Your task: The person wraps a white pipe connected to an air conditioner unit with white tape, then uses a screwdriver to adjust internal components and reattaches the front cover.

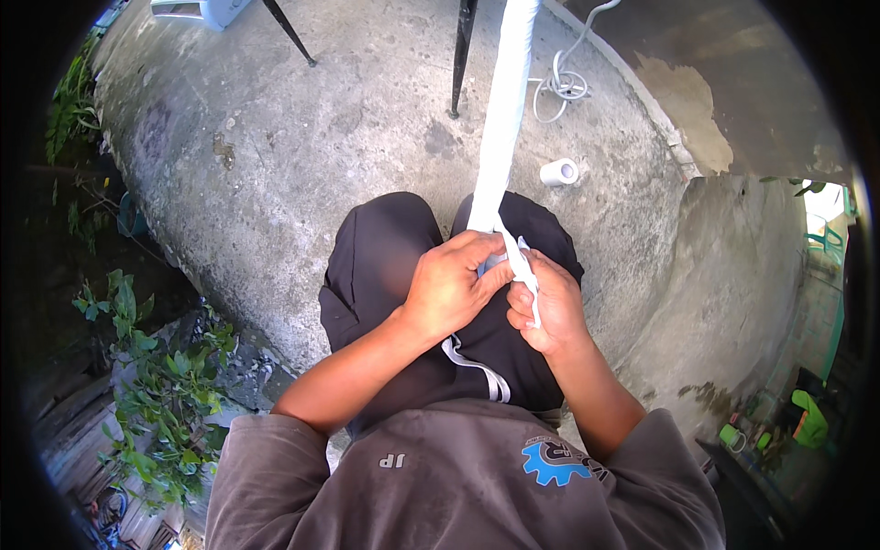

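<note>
A long white wrapped pole [501, 110] rises from between my bent knees toward the top of the view. My left hand [449, 284] is closed round its lower end, fingers curled and thumb pressed against a white strip [515, 257] that comes off the pole. Just to the right, my right hand [553, 307] pinches the strip, whose loose end hangs down across the curled fingers. The bottom tip of the pole is hidden behind my hands.
A white roll [558, 171] lies on the concrete surface [229, 202] beyond my right knee. Thin dark legs [463, 64] and a coiled grey cord [561, 87] are farther off. A concrete wall [697, 275] curves along the right; leafy plants [137, 357] grow past the left edge.
</note>
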`<state>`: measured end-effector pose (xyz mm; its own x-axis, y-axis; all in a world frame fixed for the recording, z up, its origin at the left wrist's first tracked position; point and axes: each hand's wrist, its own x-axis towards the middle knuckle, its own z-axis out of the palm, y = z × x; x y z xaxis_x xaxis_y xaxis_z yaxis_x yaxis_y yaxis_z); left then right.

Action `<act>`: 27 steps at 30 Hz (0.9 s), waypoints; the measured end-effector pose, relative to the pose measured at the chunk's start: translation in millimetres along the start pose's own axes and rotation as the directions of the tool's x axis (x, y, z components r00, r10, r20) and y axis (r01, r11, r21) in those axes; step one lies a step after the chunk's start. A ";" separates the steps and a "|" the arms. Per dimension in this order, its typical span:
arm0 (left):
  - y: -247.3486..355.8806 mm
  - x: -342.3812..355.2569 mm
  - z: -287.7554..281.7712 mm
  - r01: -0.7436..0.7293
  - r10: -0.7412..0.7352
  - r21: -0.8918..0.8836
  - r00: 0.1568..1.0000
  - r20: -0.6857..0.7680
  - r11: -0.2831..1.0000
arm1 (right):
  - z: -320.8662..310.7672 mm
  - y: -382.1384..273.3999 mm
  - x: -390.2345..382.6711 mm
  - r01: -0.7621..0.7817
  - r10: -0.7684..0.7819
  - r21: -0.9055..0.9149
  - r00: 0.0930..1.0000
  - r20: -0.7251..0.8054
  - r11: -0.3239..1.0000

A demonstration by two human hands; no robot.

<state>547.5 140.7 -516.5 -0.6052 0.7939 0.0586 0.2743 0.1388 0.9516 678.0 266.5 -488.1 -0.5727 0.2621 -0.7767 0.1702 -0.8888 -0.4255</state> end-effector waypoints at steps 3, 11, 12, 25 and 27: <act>-3.3 2.3 0.1 -0.112 0.112 -0.005 0.994 -0.008 0.994 | -2.4 -8.0 4.4 -0.085 0.085 -0.016 0.996 0.027 0.996; -11.9 8.9 -35.9 -0.075 0.072 0.018 0.988 0.134 0.997 | -4.2 -25.1 11.6 -0.225 0.256 -0.201 0.955 0.147 0.953; -10.7 8.6 -41.8 -0.072 0.065 0.040 0.986 0.153 0.997 | -4.9 -29.2 11.8 -0.149 0.198 -0.279 0.968 0.156 0.949; -1.7 -18.5 -98.1 0.329 -0.261 -0.261 0.929 0.263 0.908 | 2.4 -91.4 107.4 0.500 -0.246 -0.847 0.811 0.532 -0.182; -2.0 -19.8 -97.5 0.309 -0.237 -0.348 0.943 0.233 0.885 | 15.2 -92.8 100.7 0.539 -0.333 -0.757 0.683 0.649 -0.369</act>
<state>486.0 66.9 -490.1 -0.4616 0.8537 -0.2410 -0.2041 0.1621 0.9654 592.3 369.7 -519.7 -0.9690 0.2313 -0.0874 0.2353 0.7541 -0.6131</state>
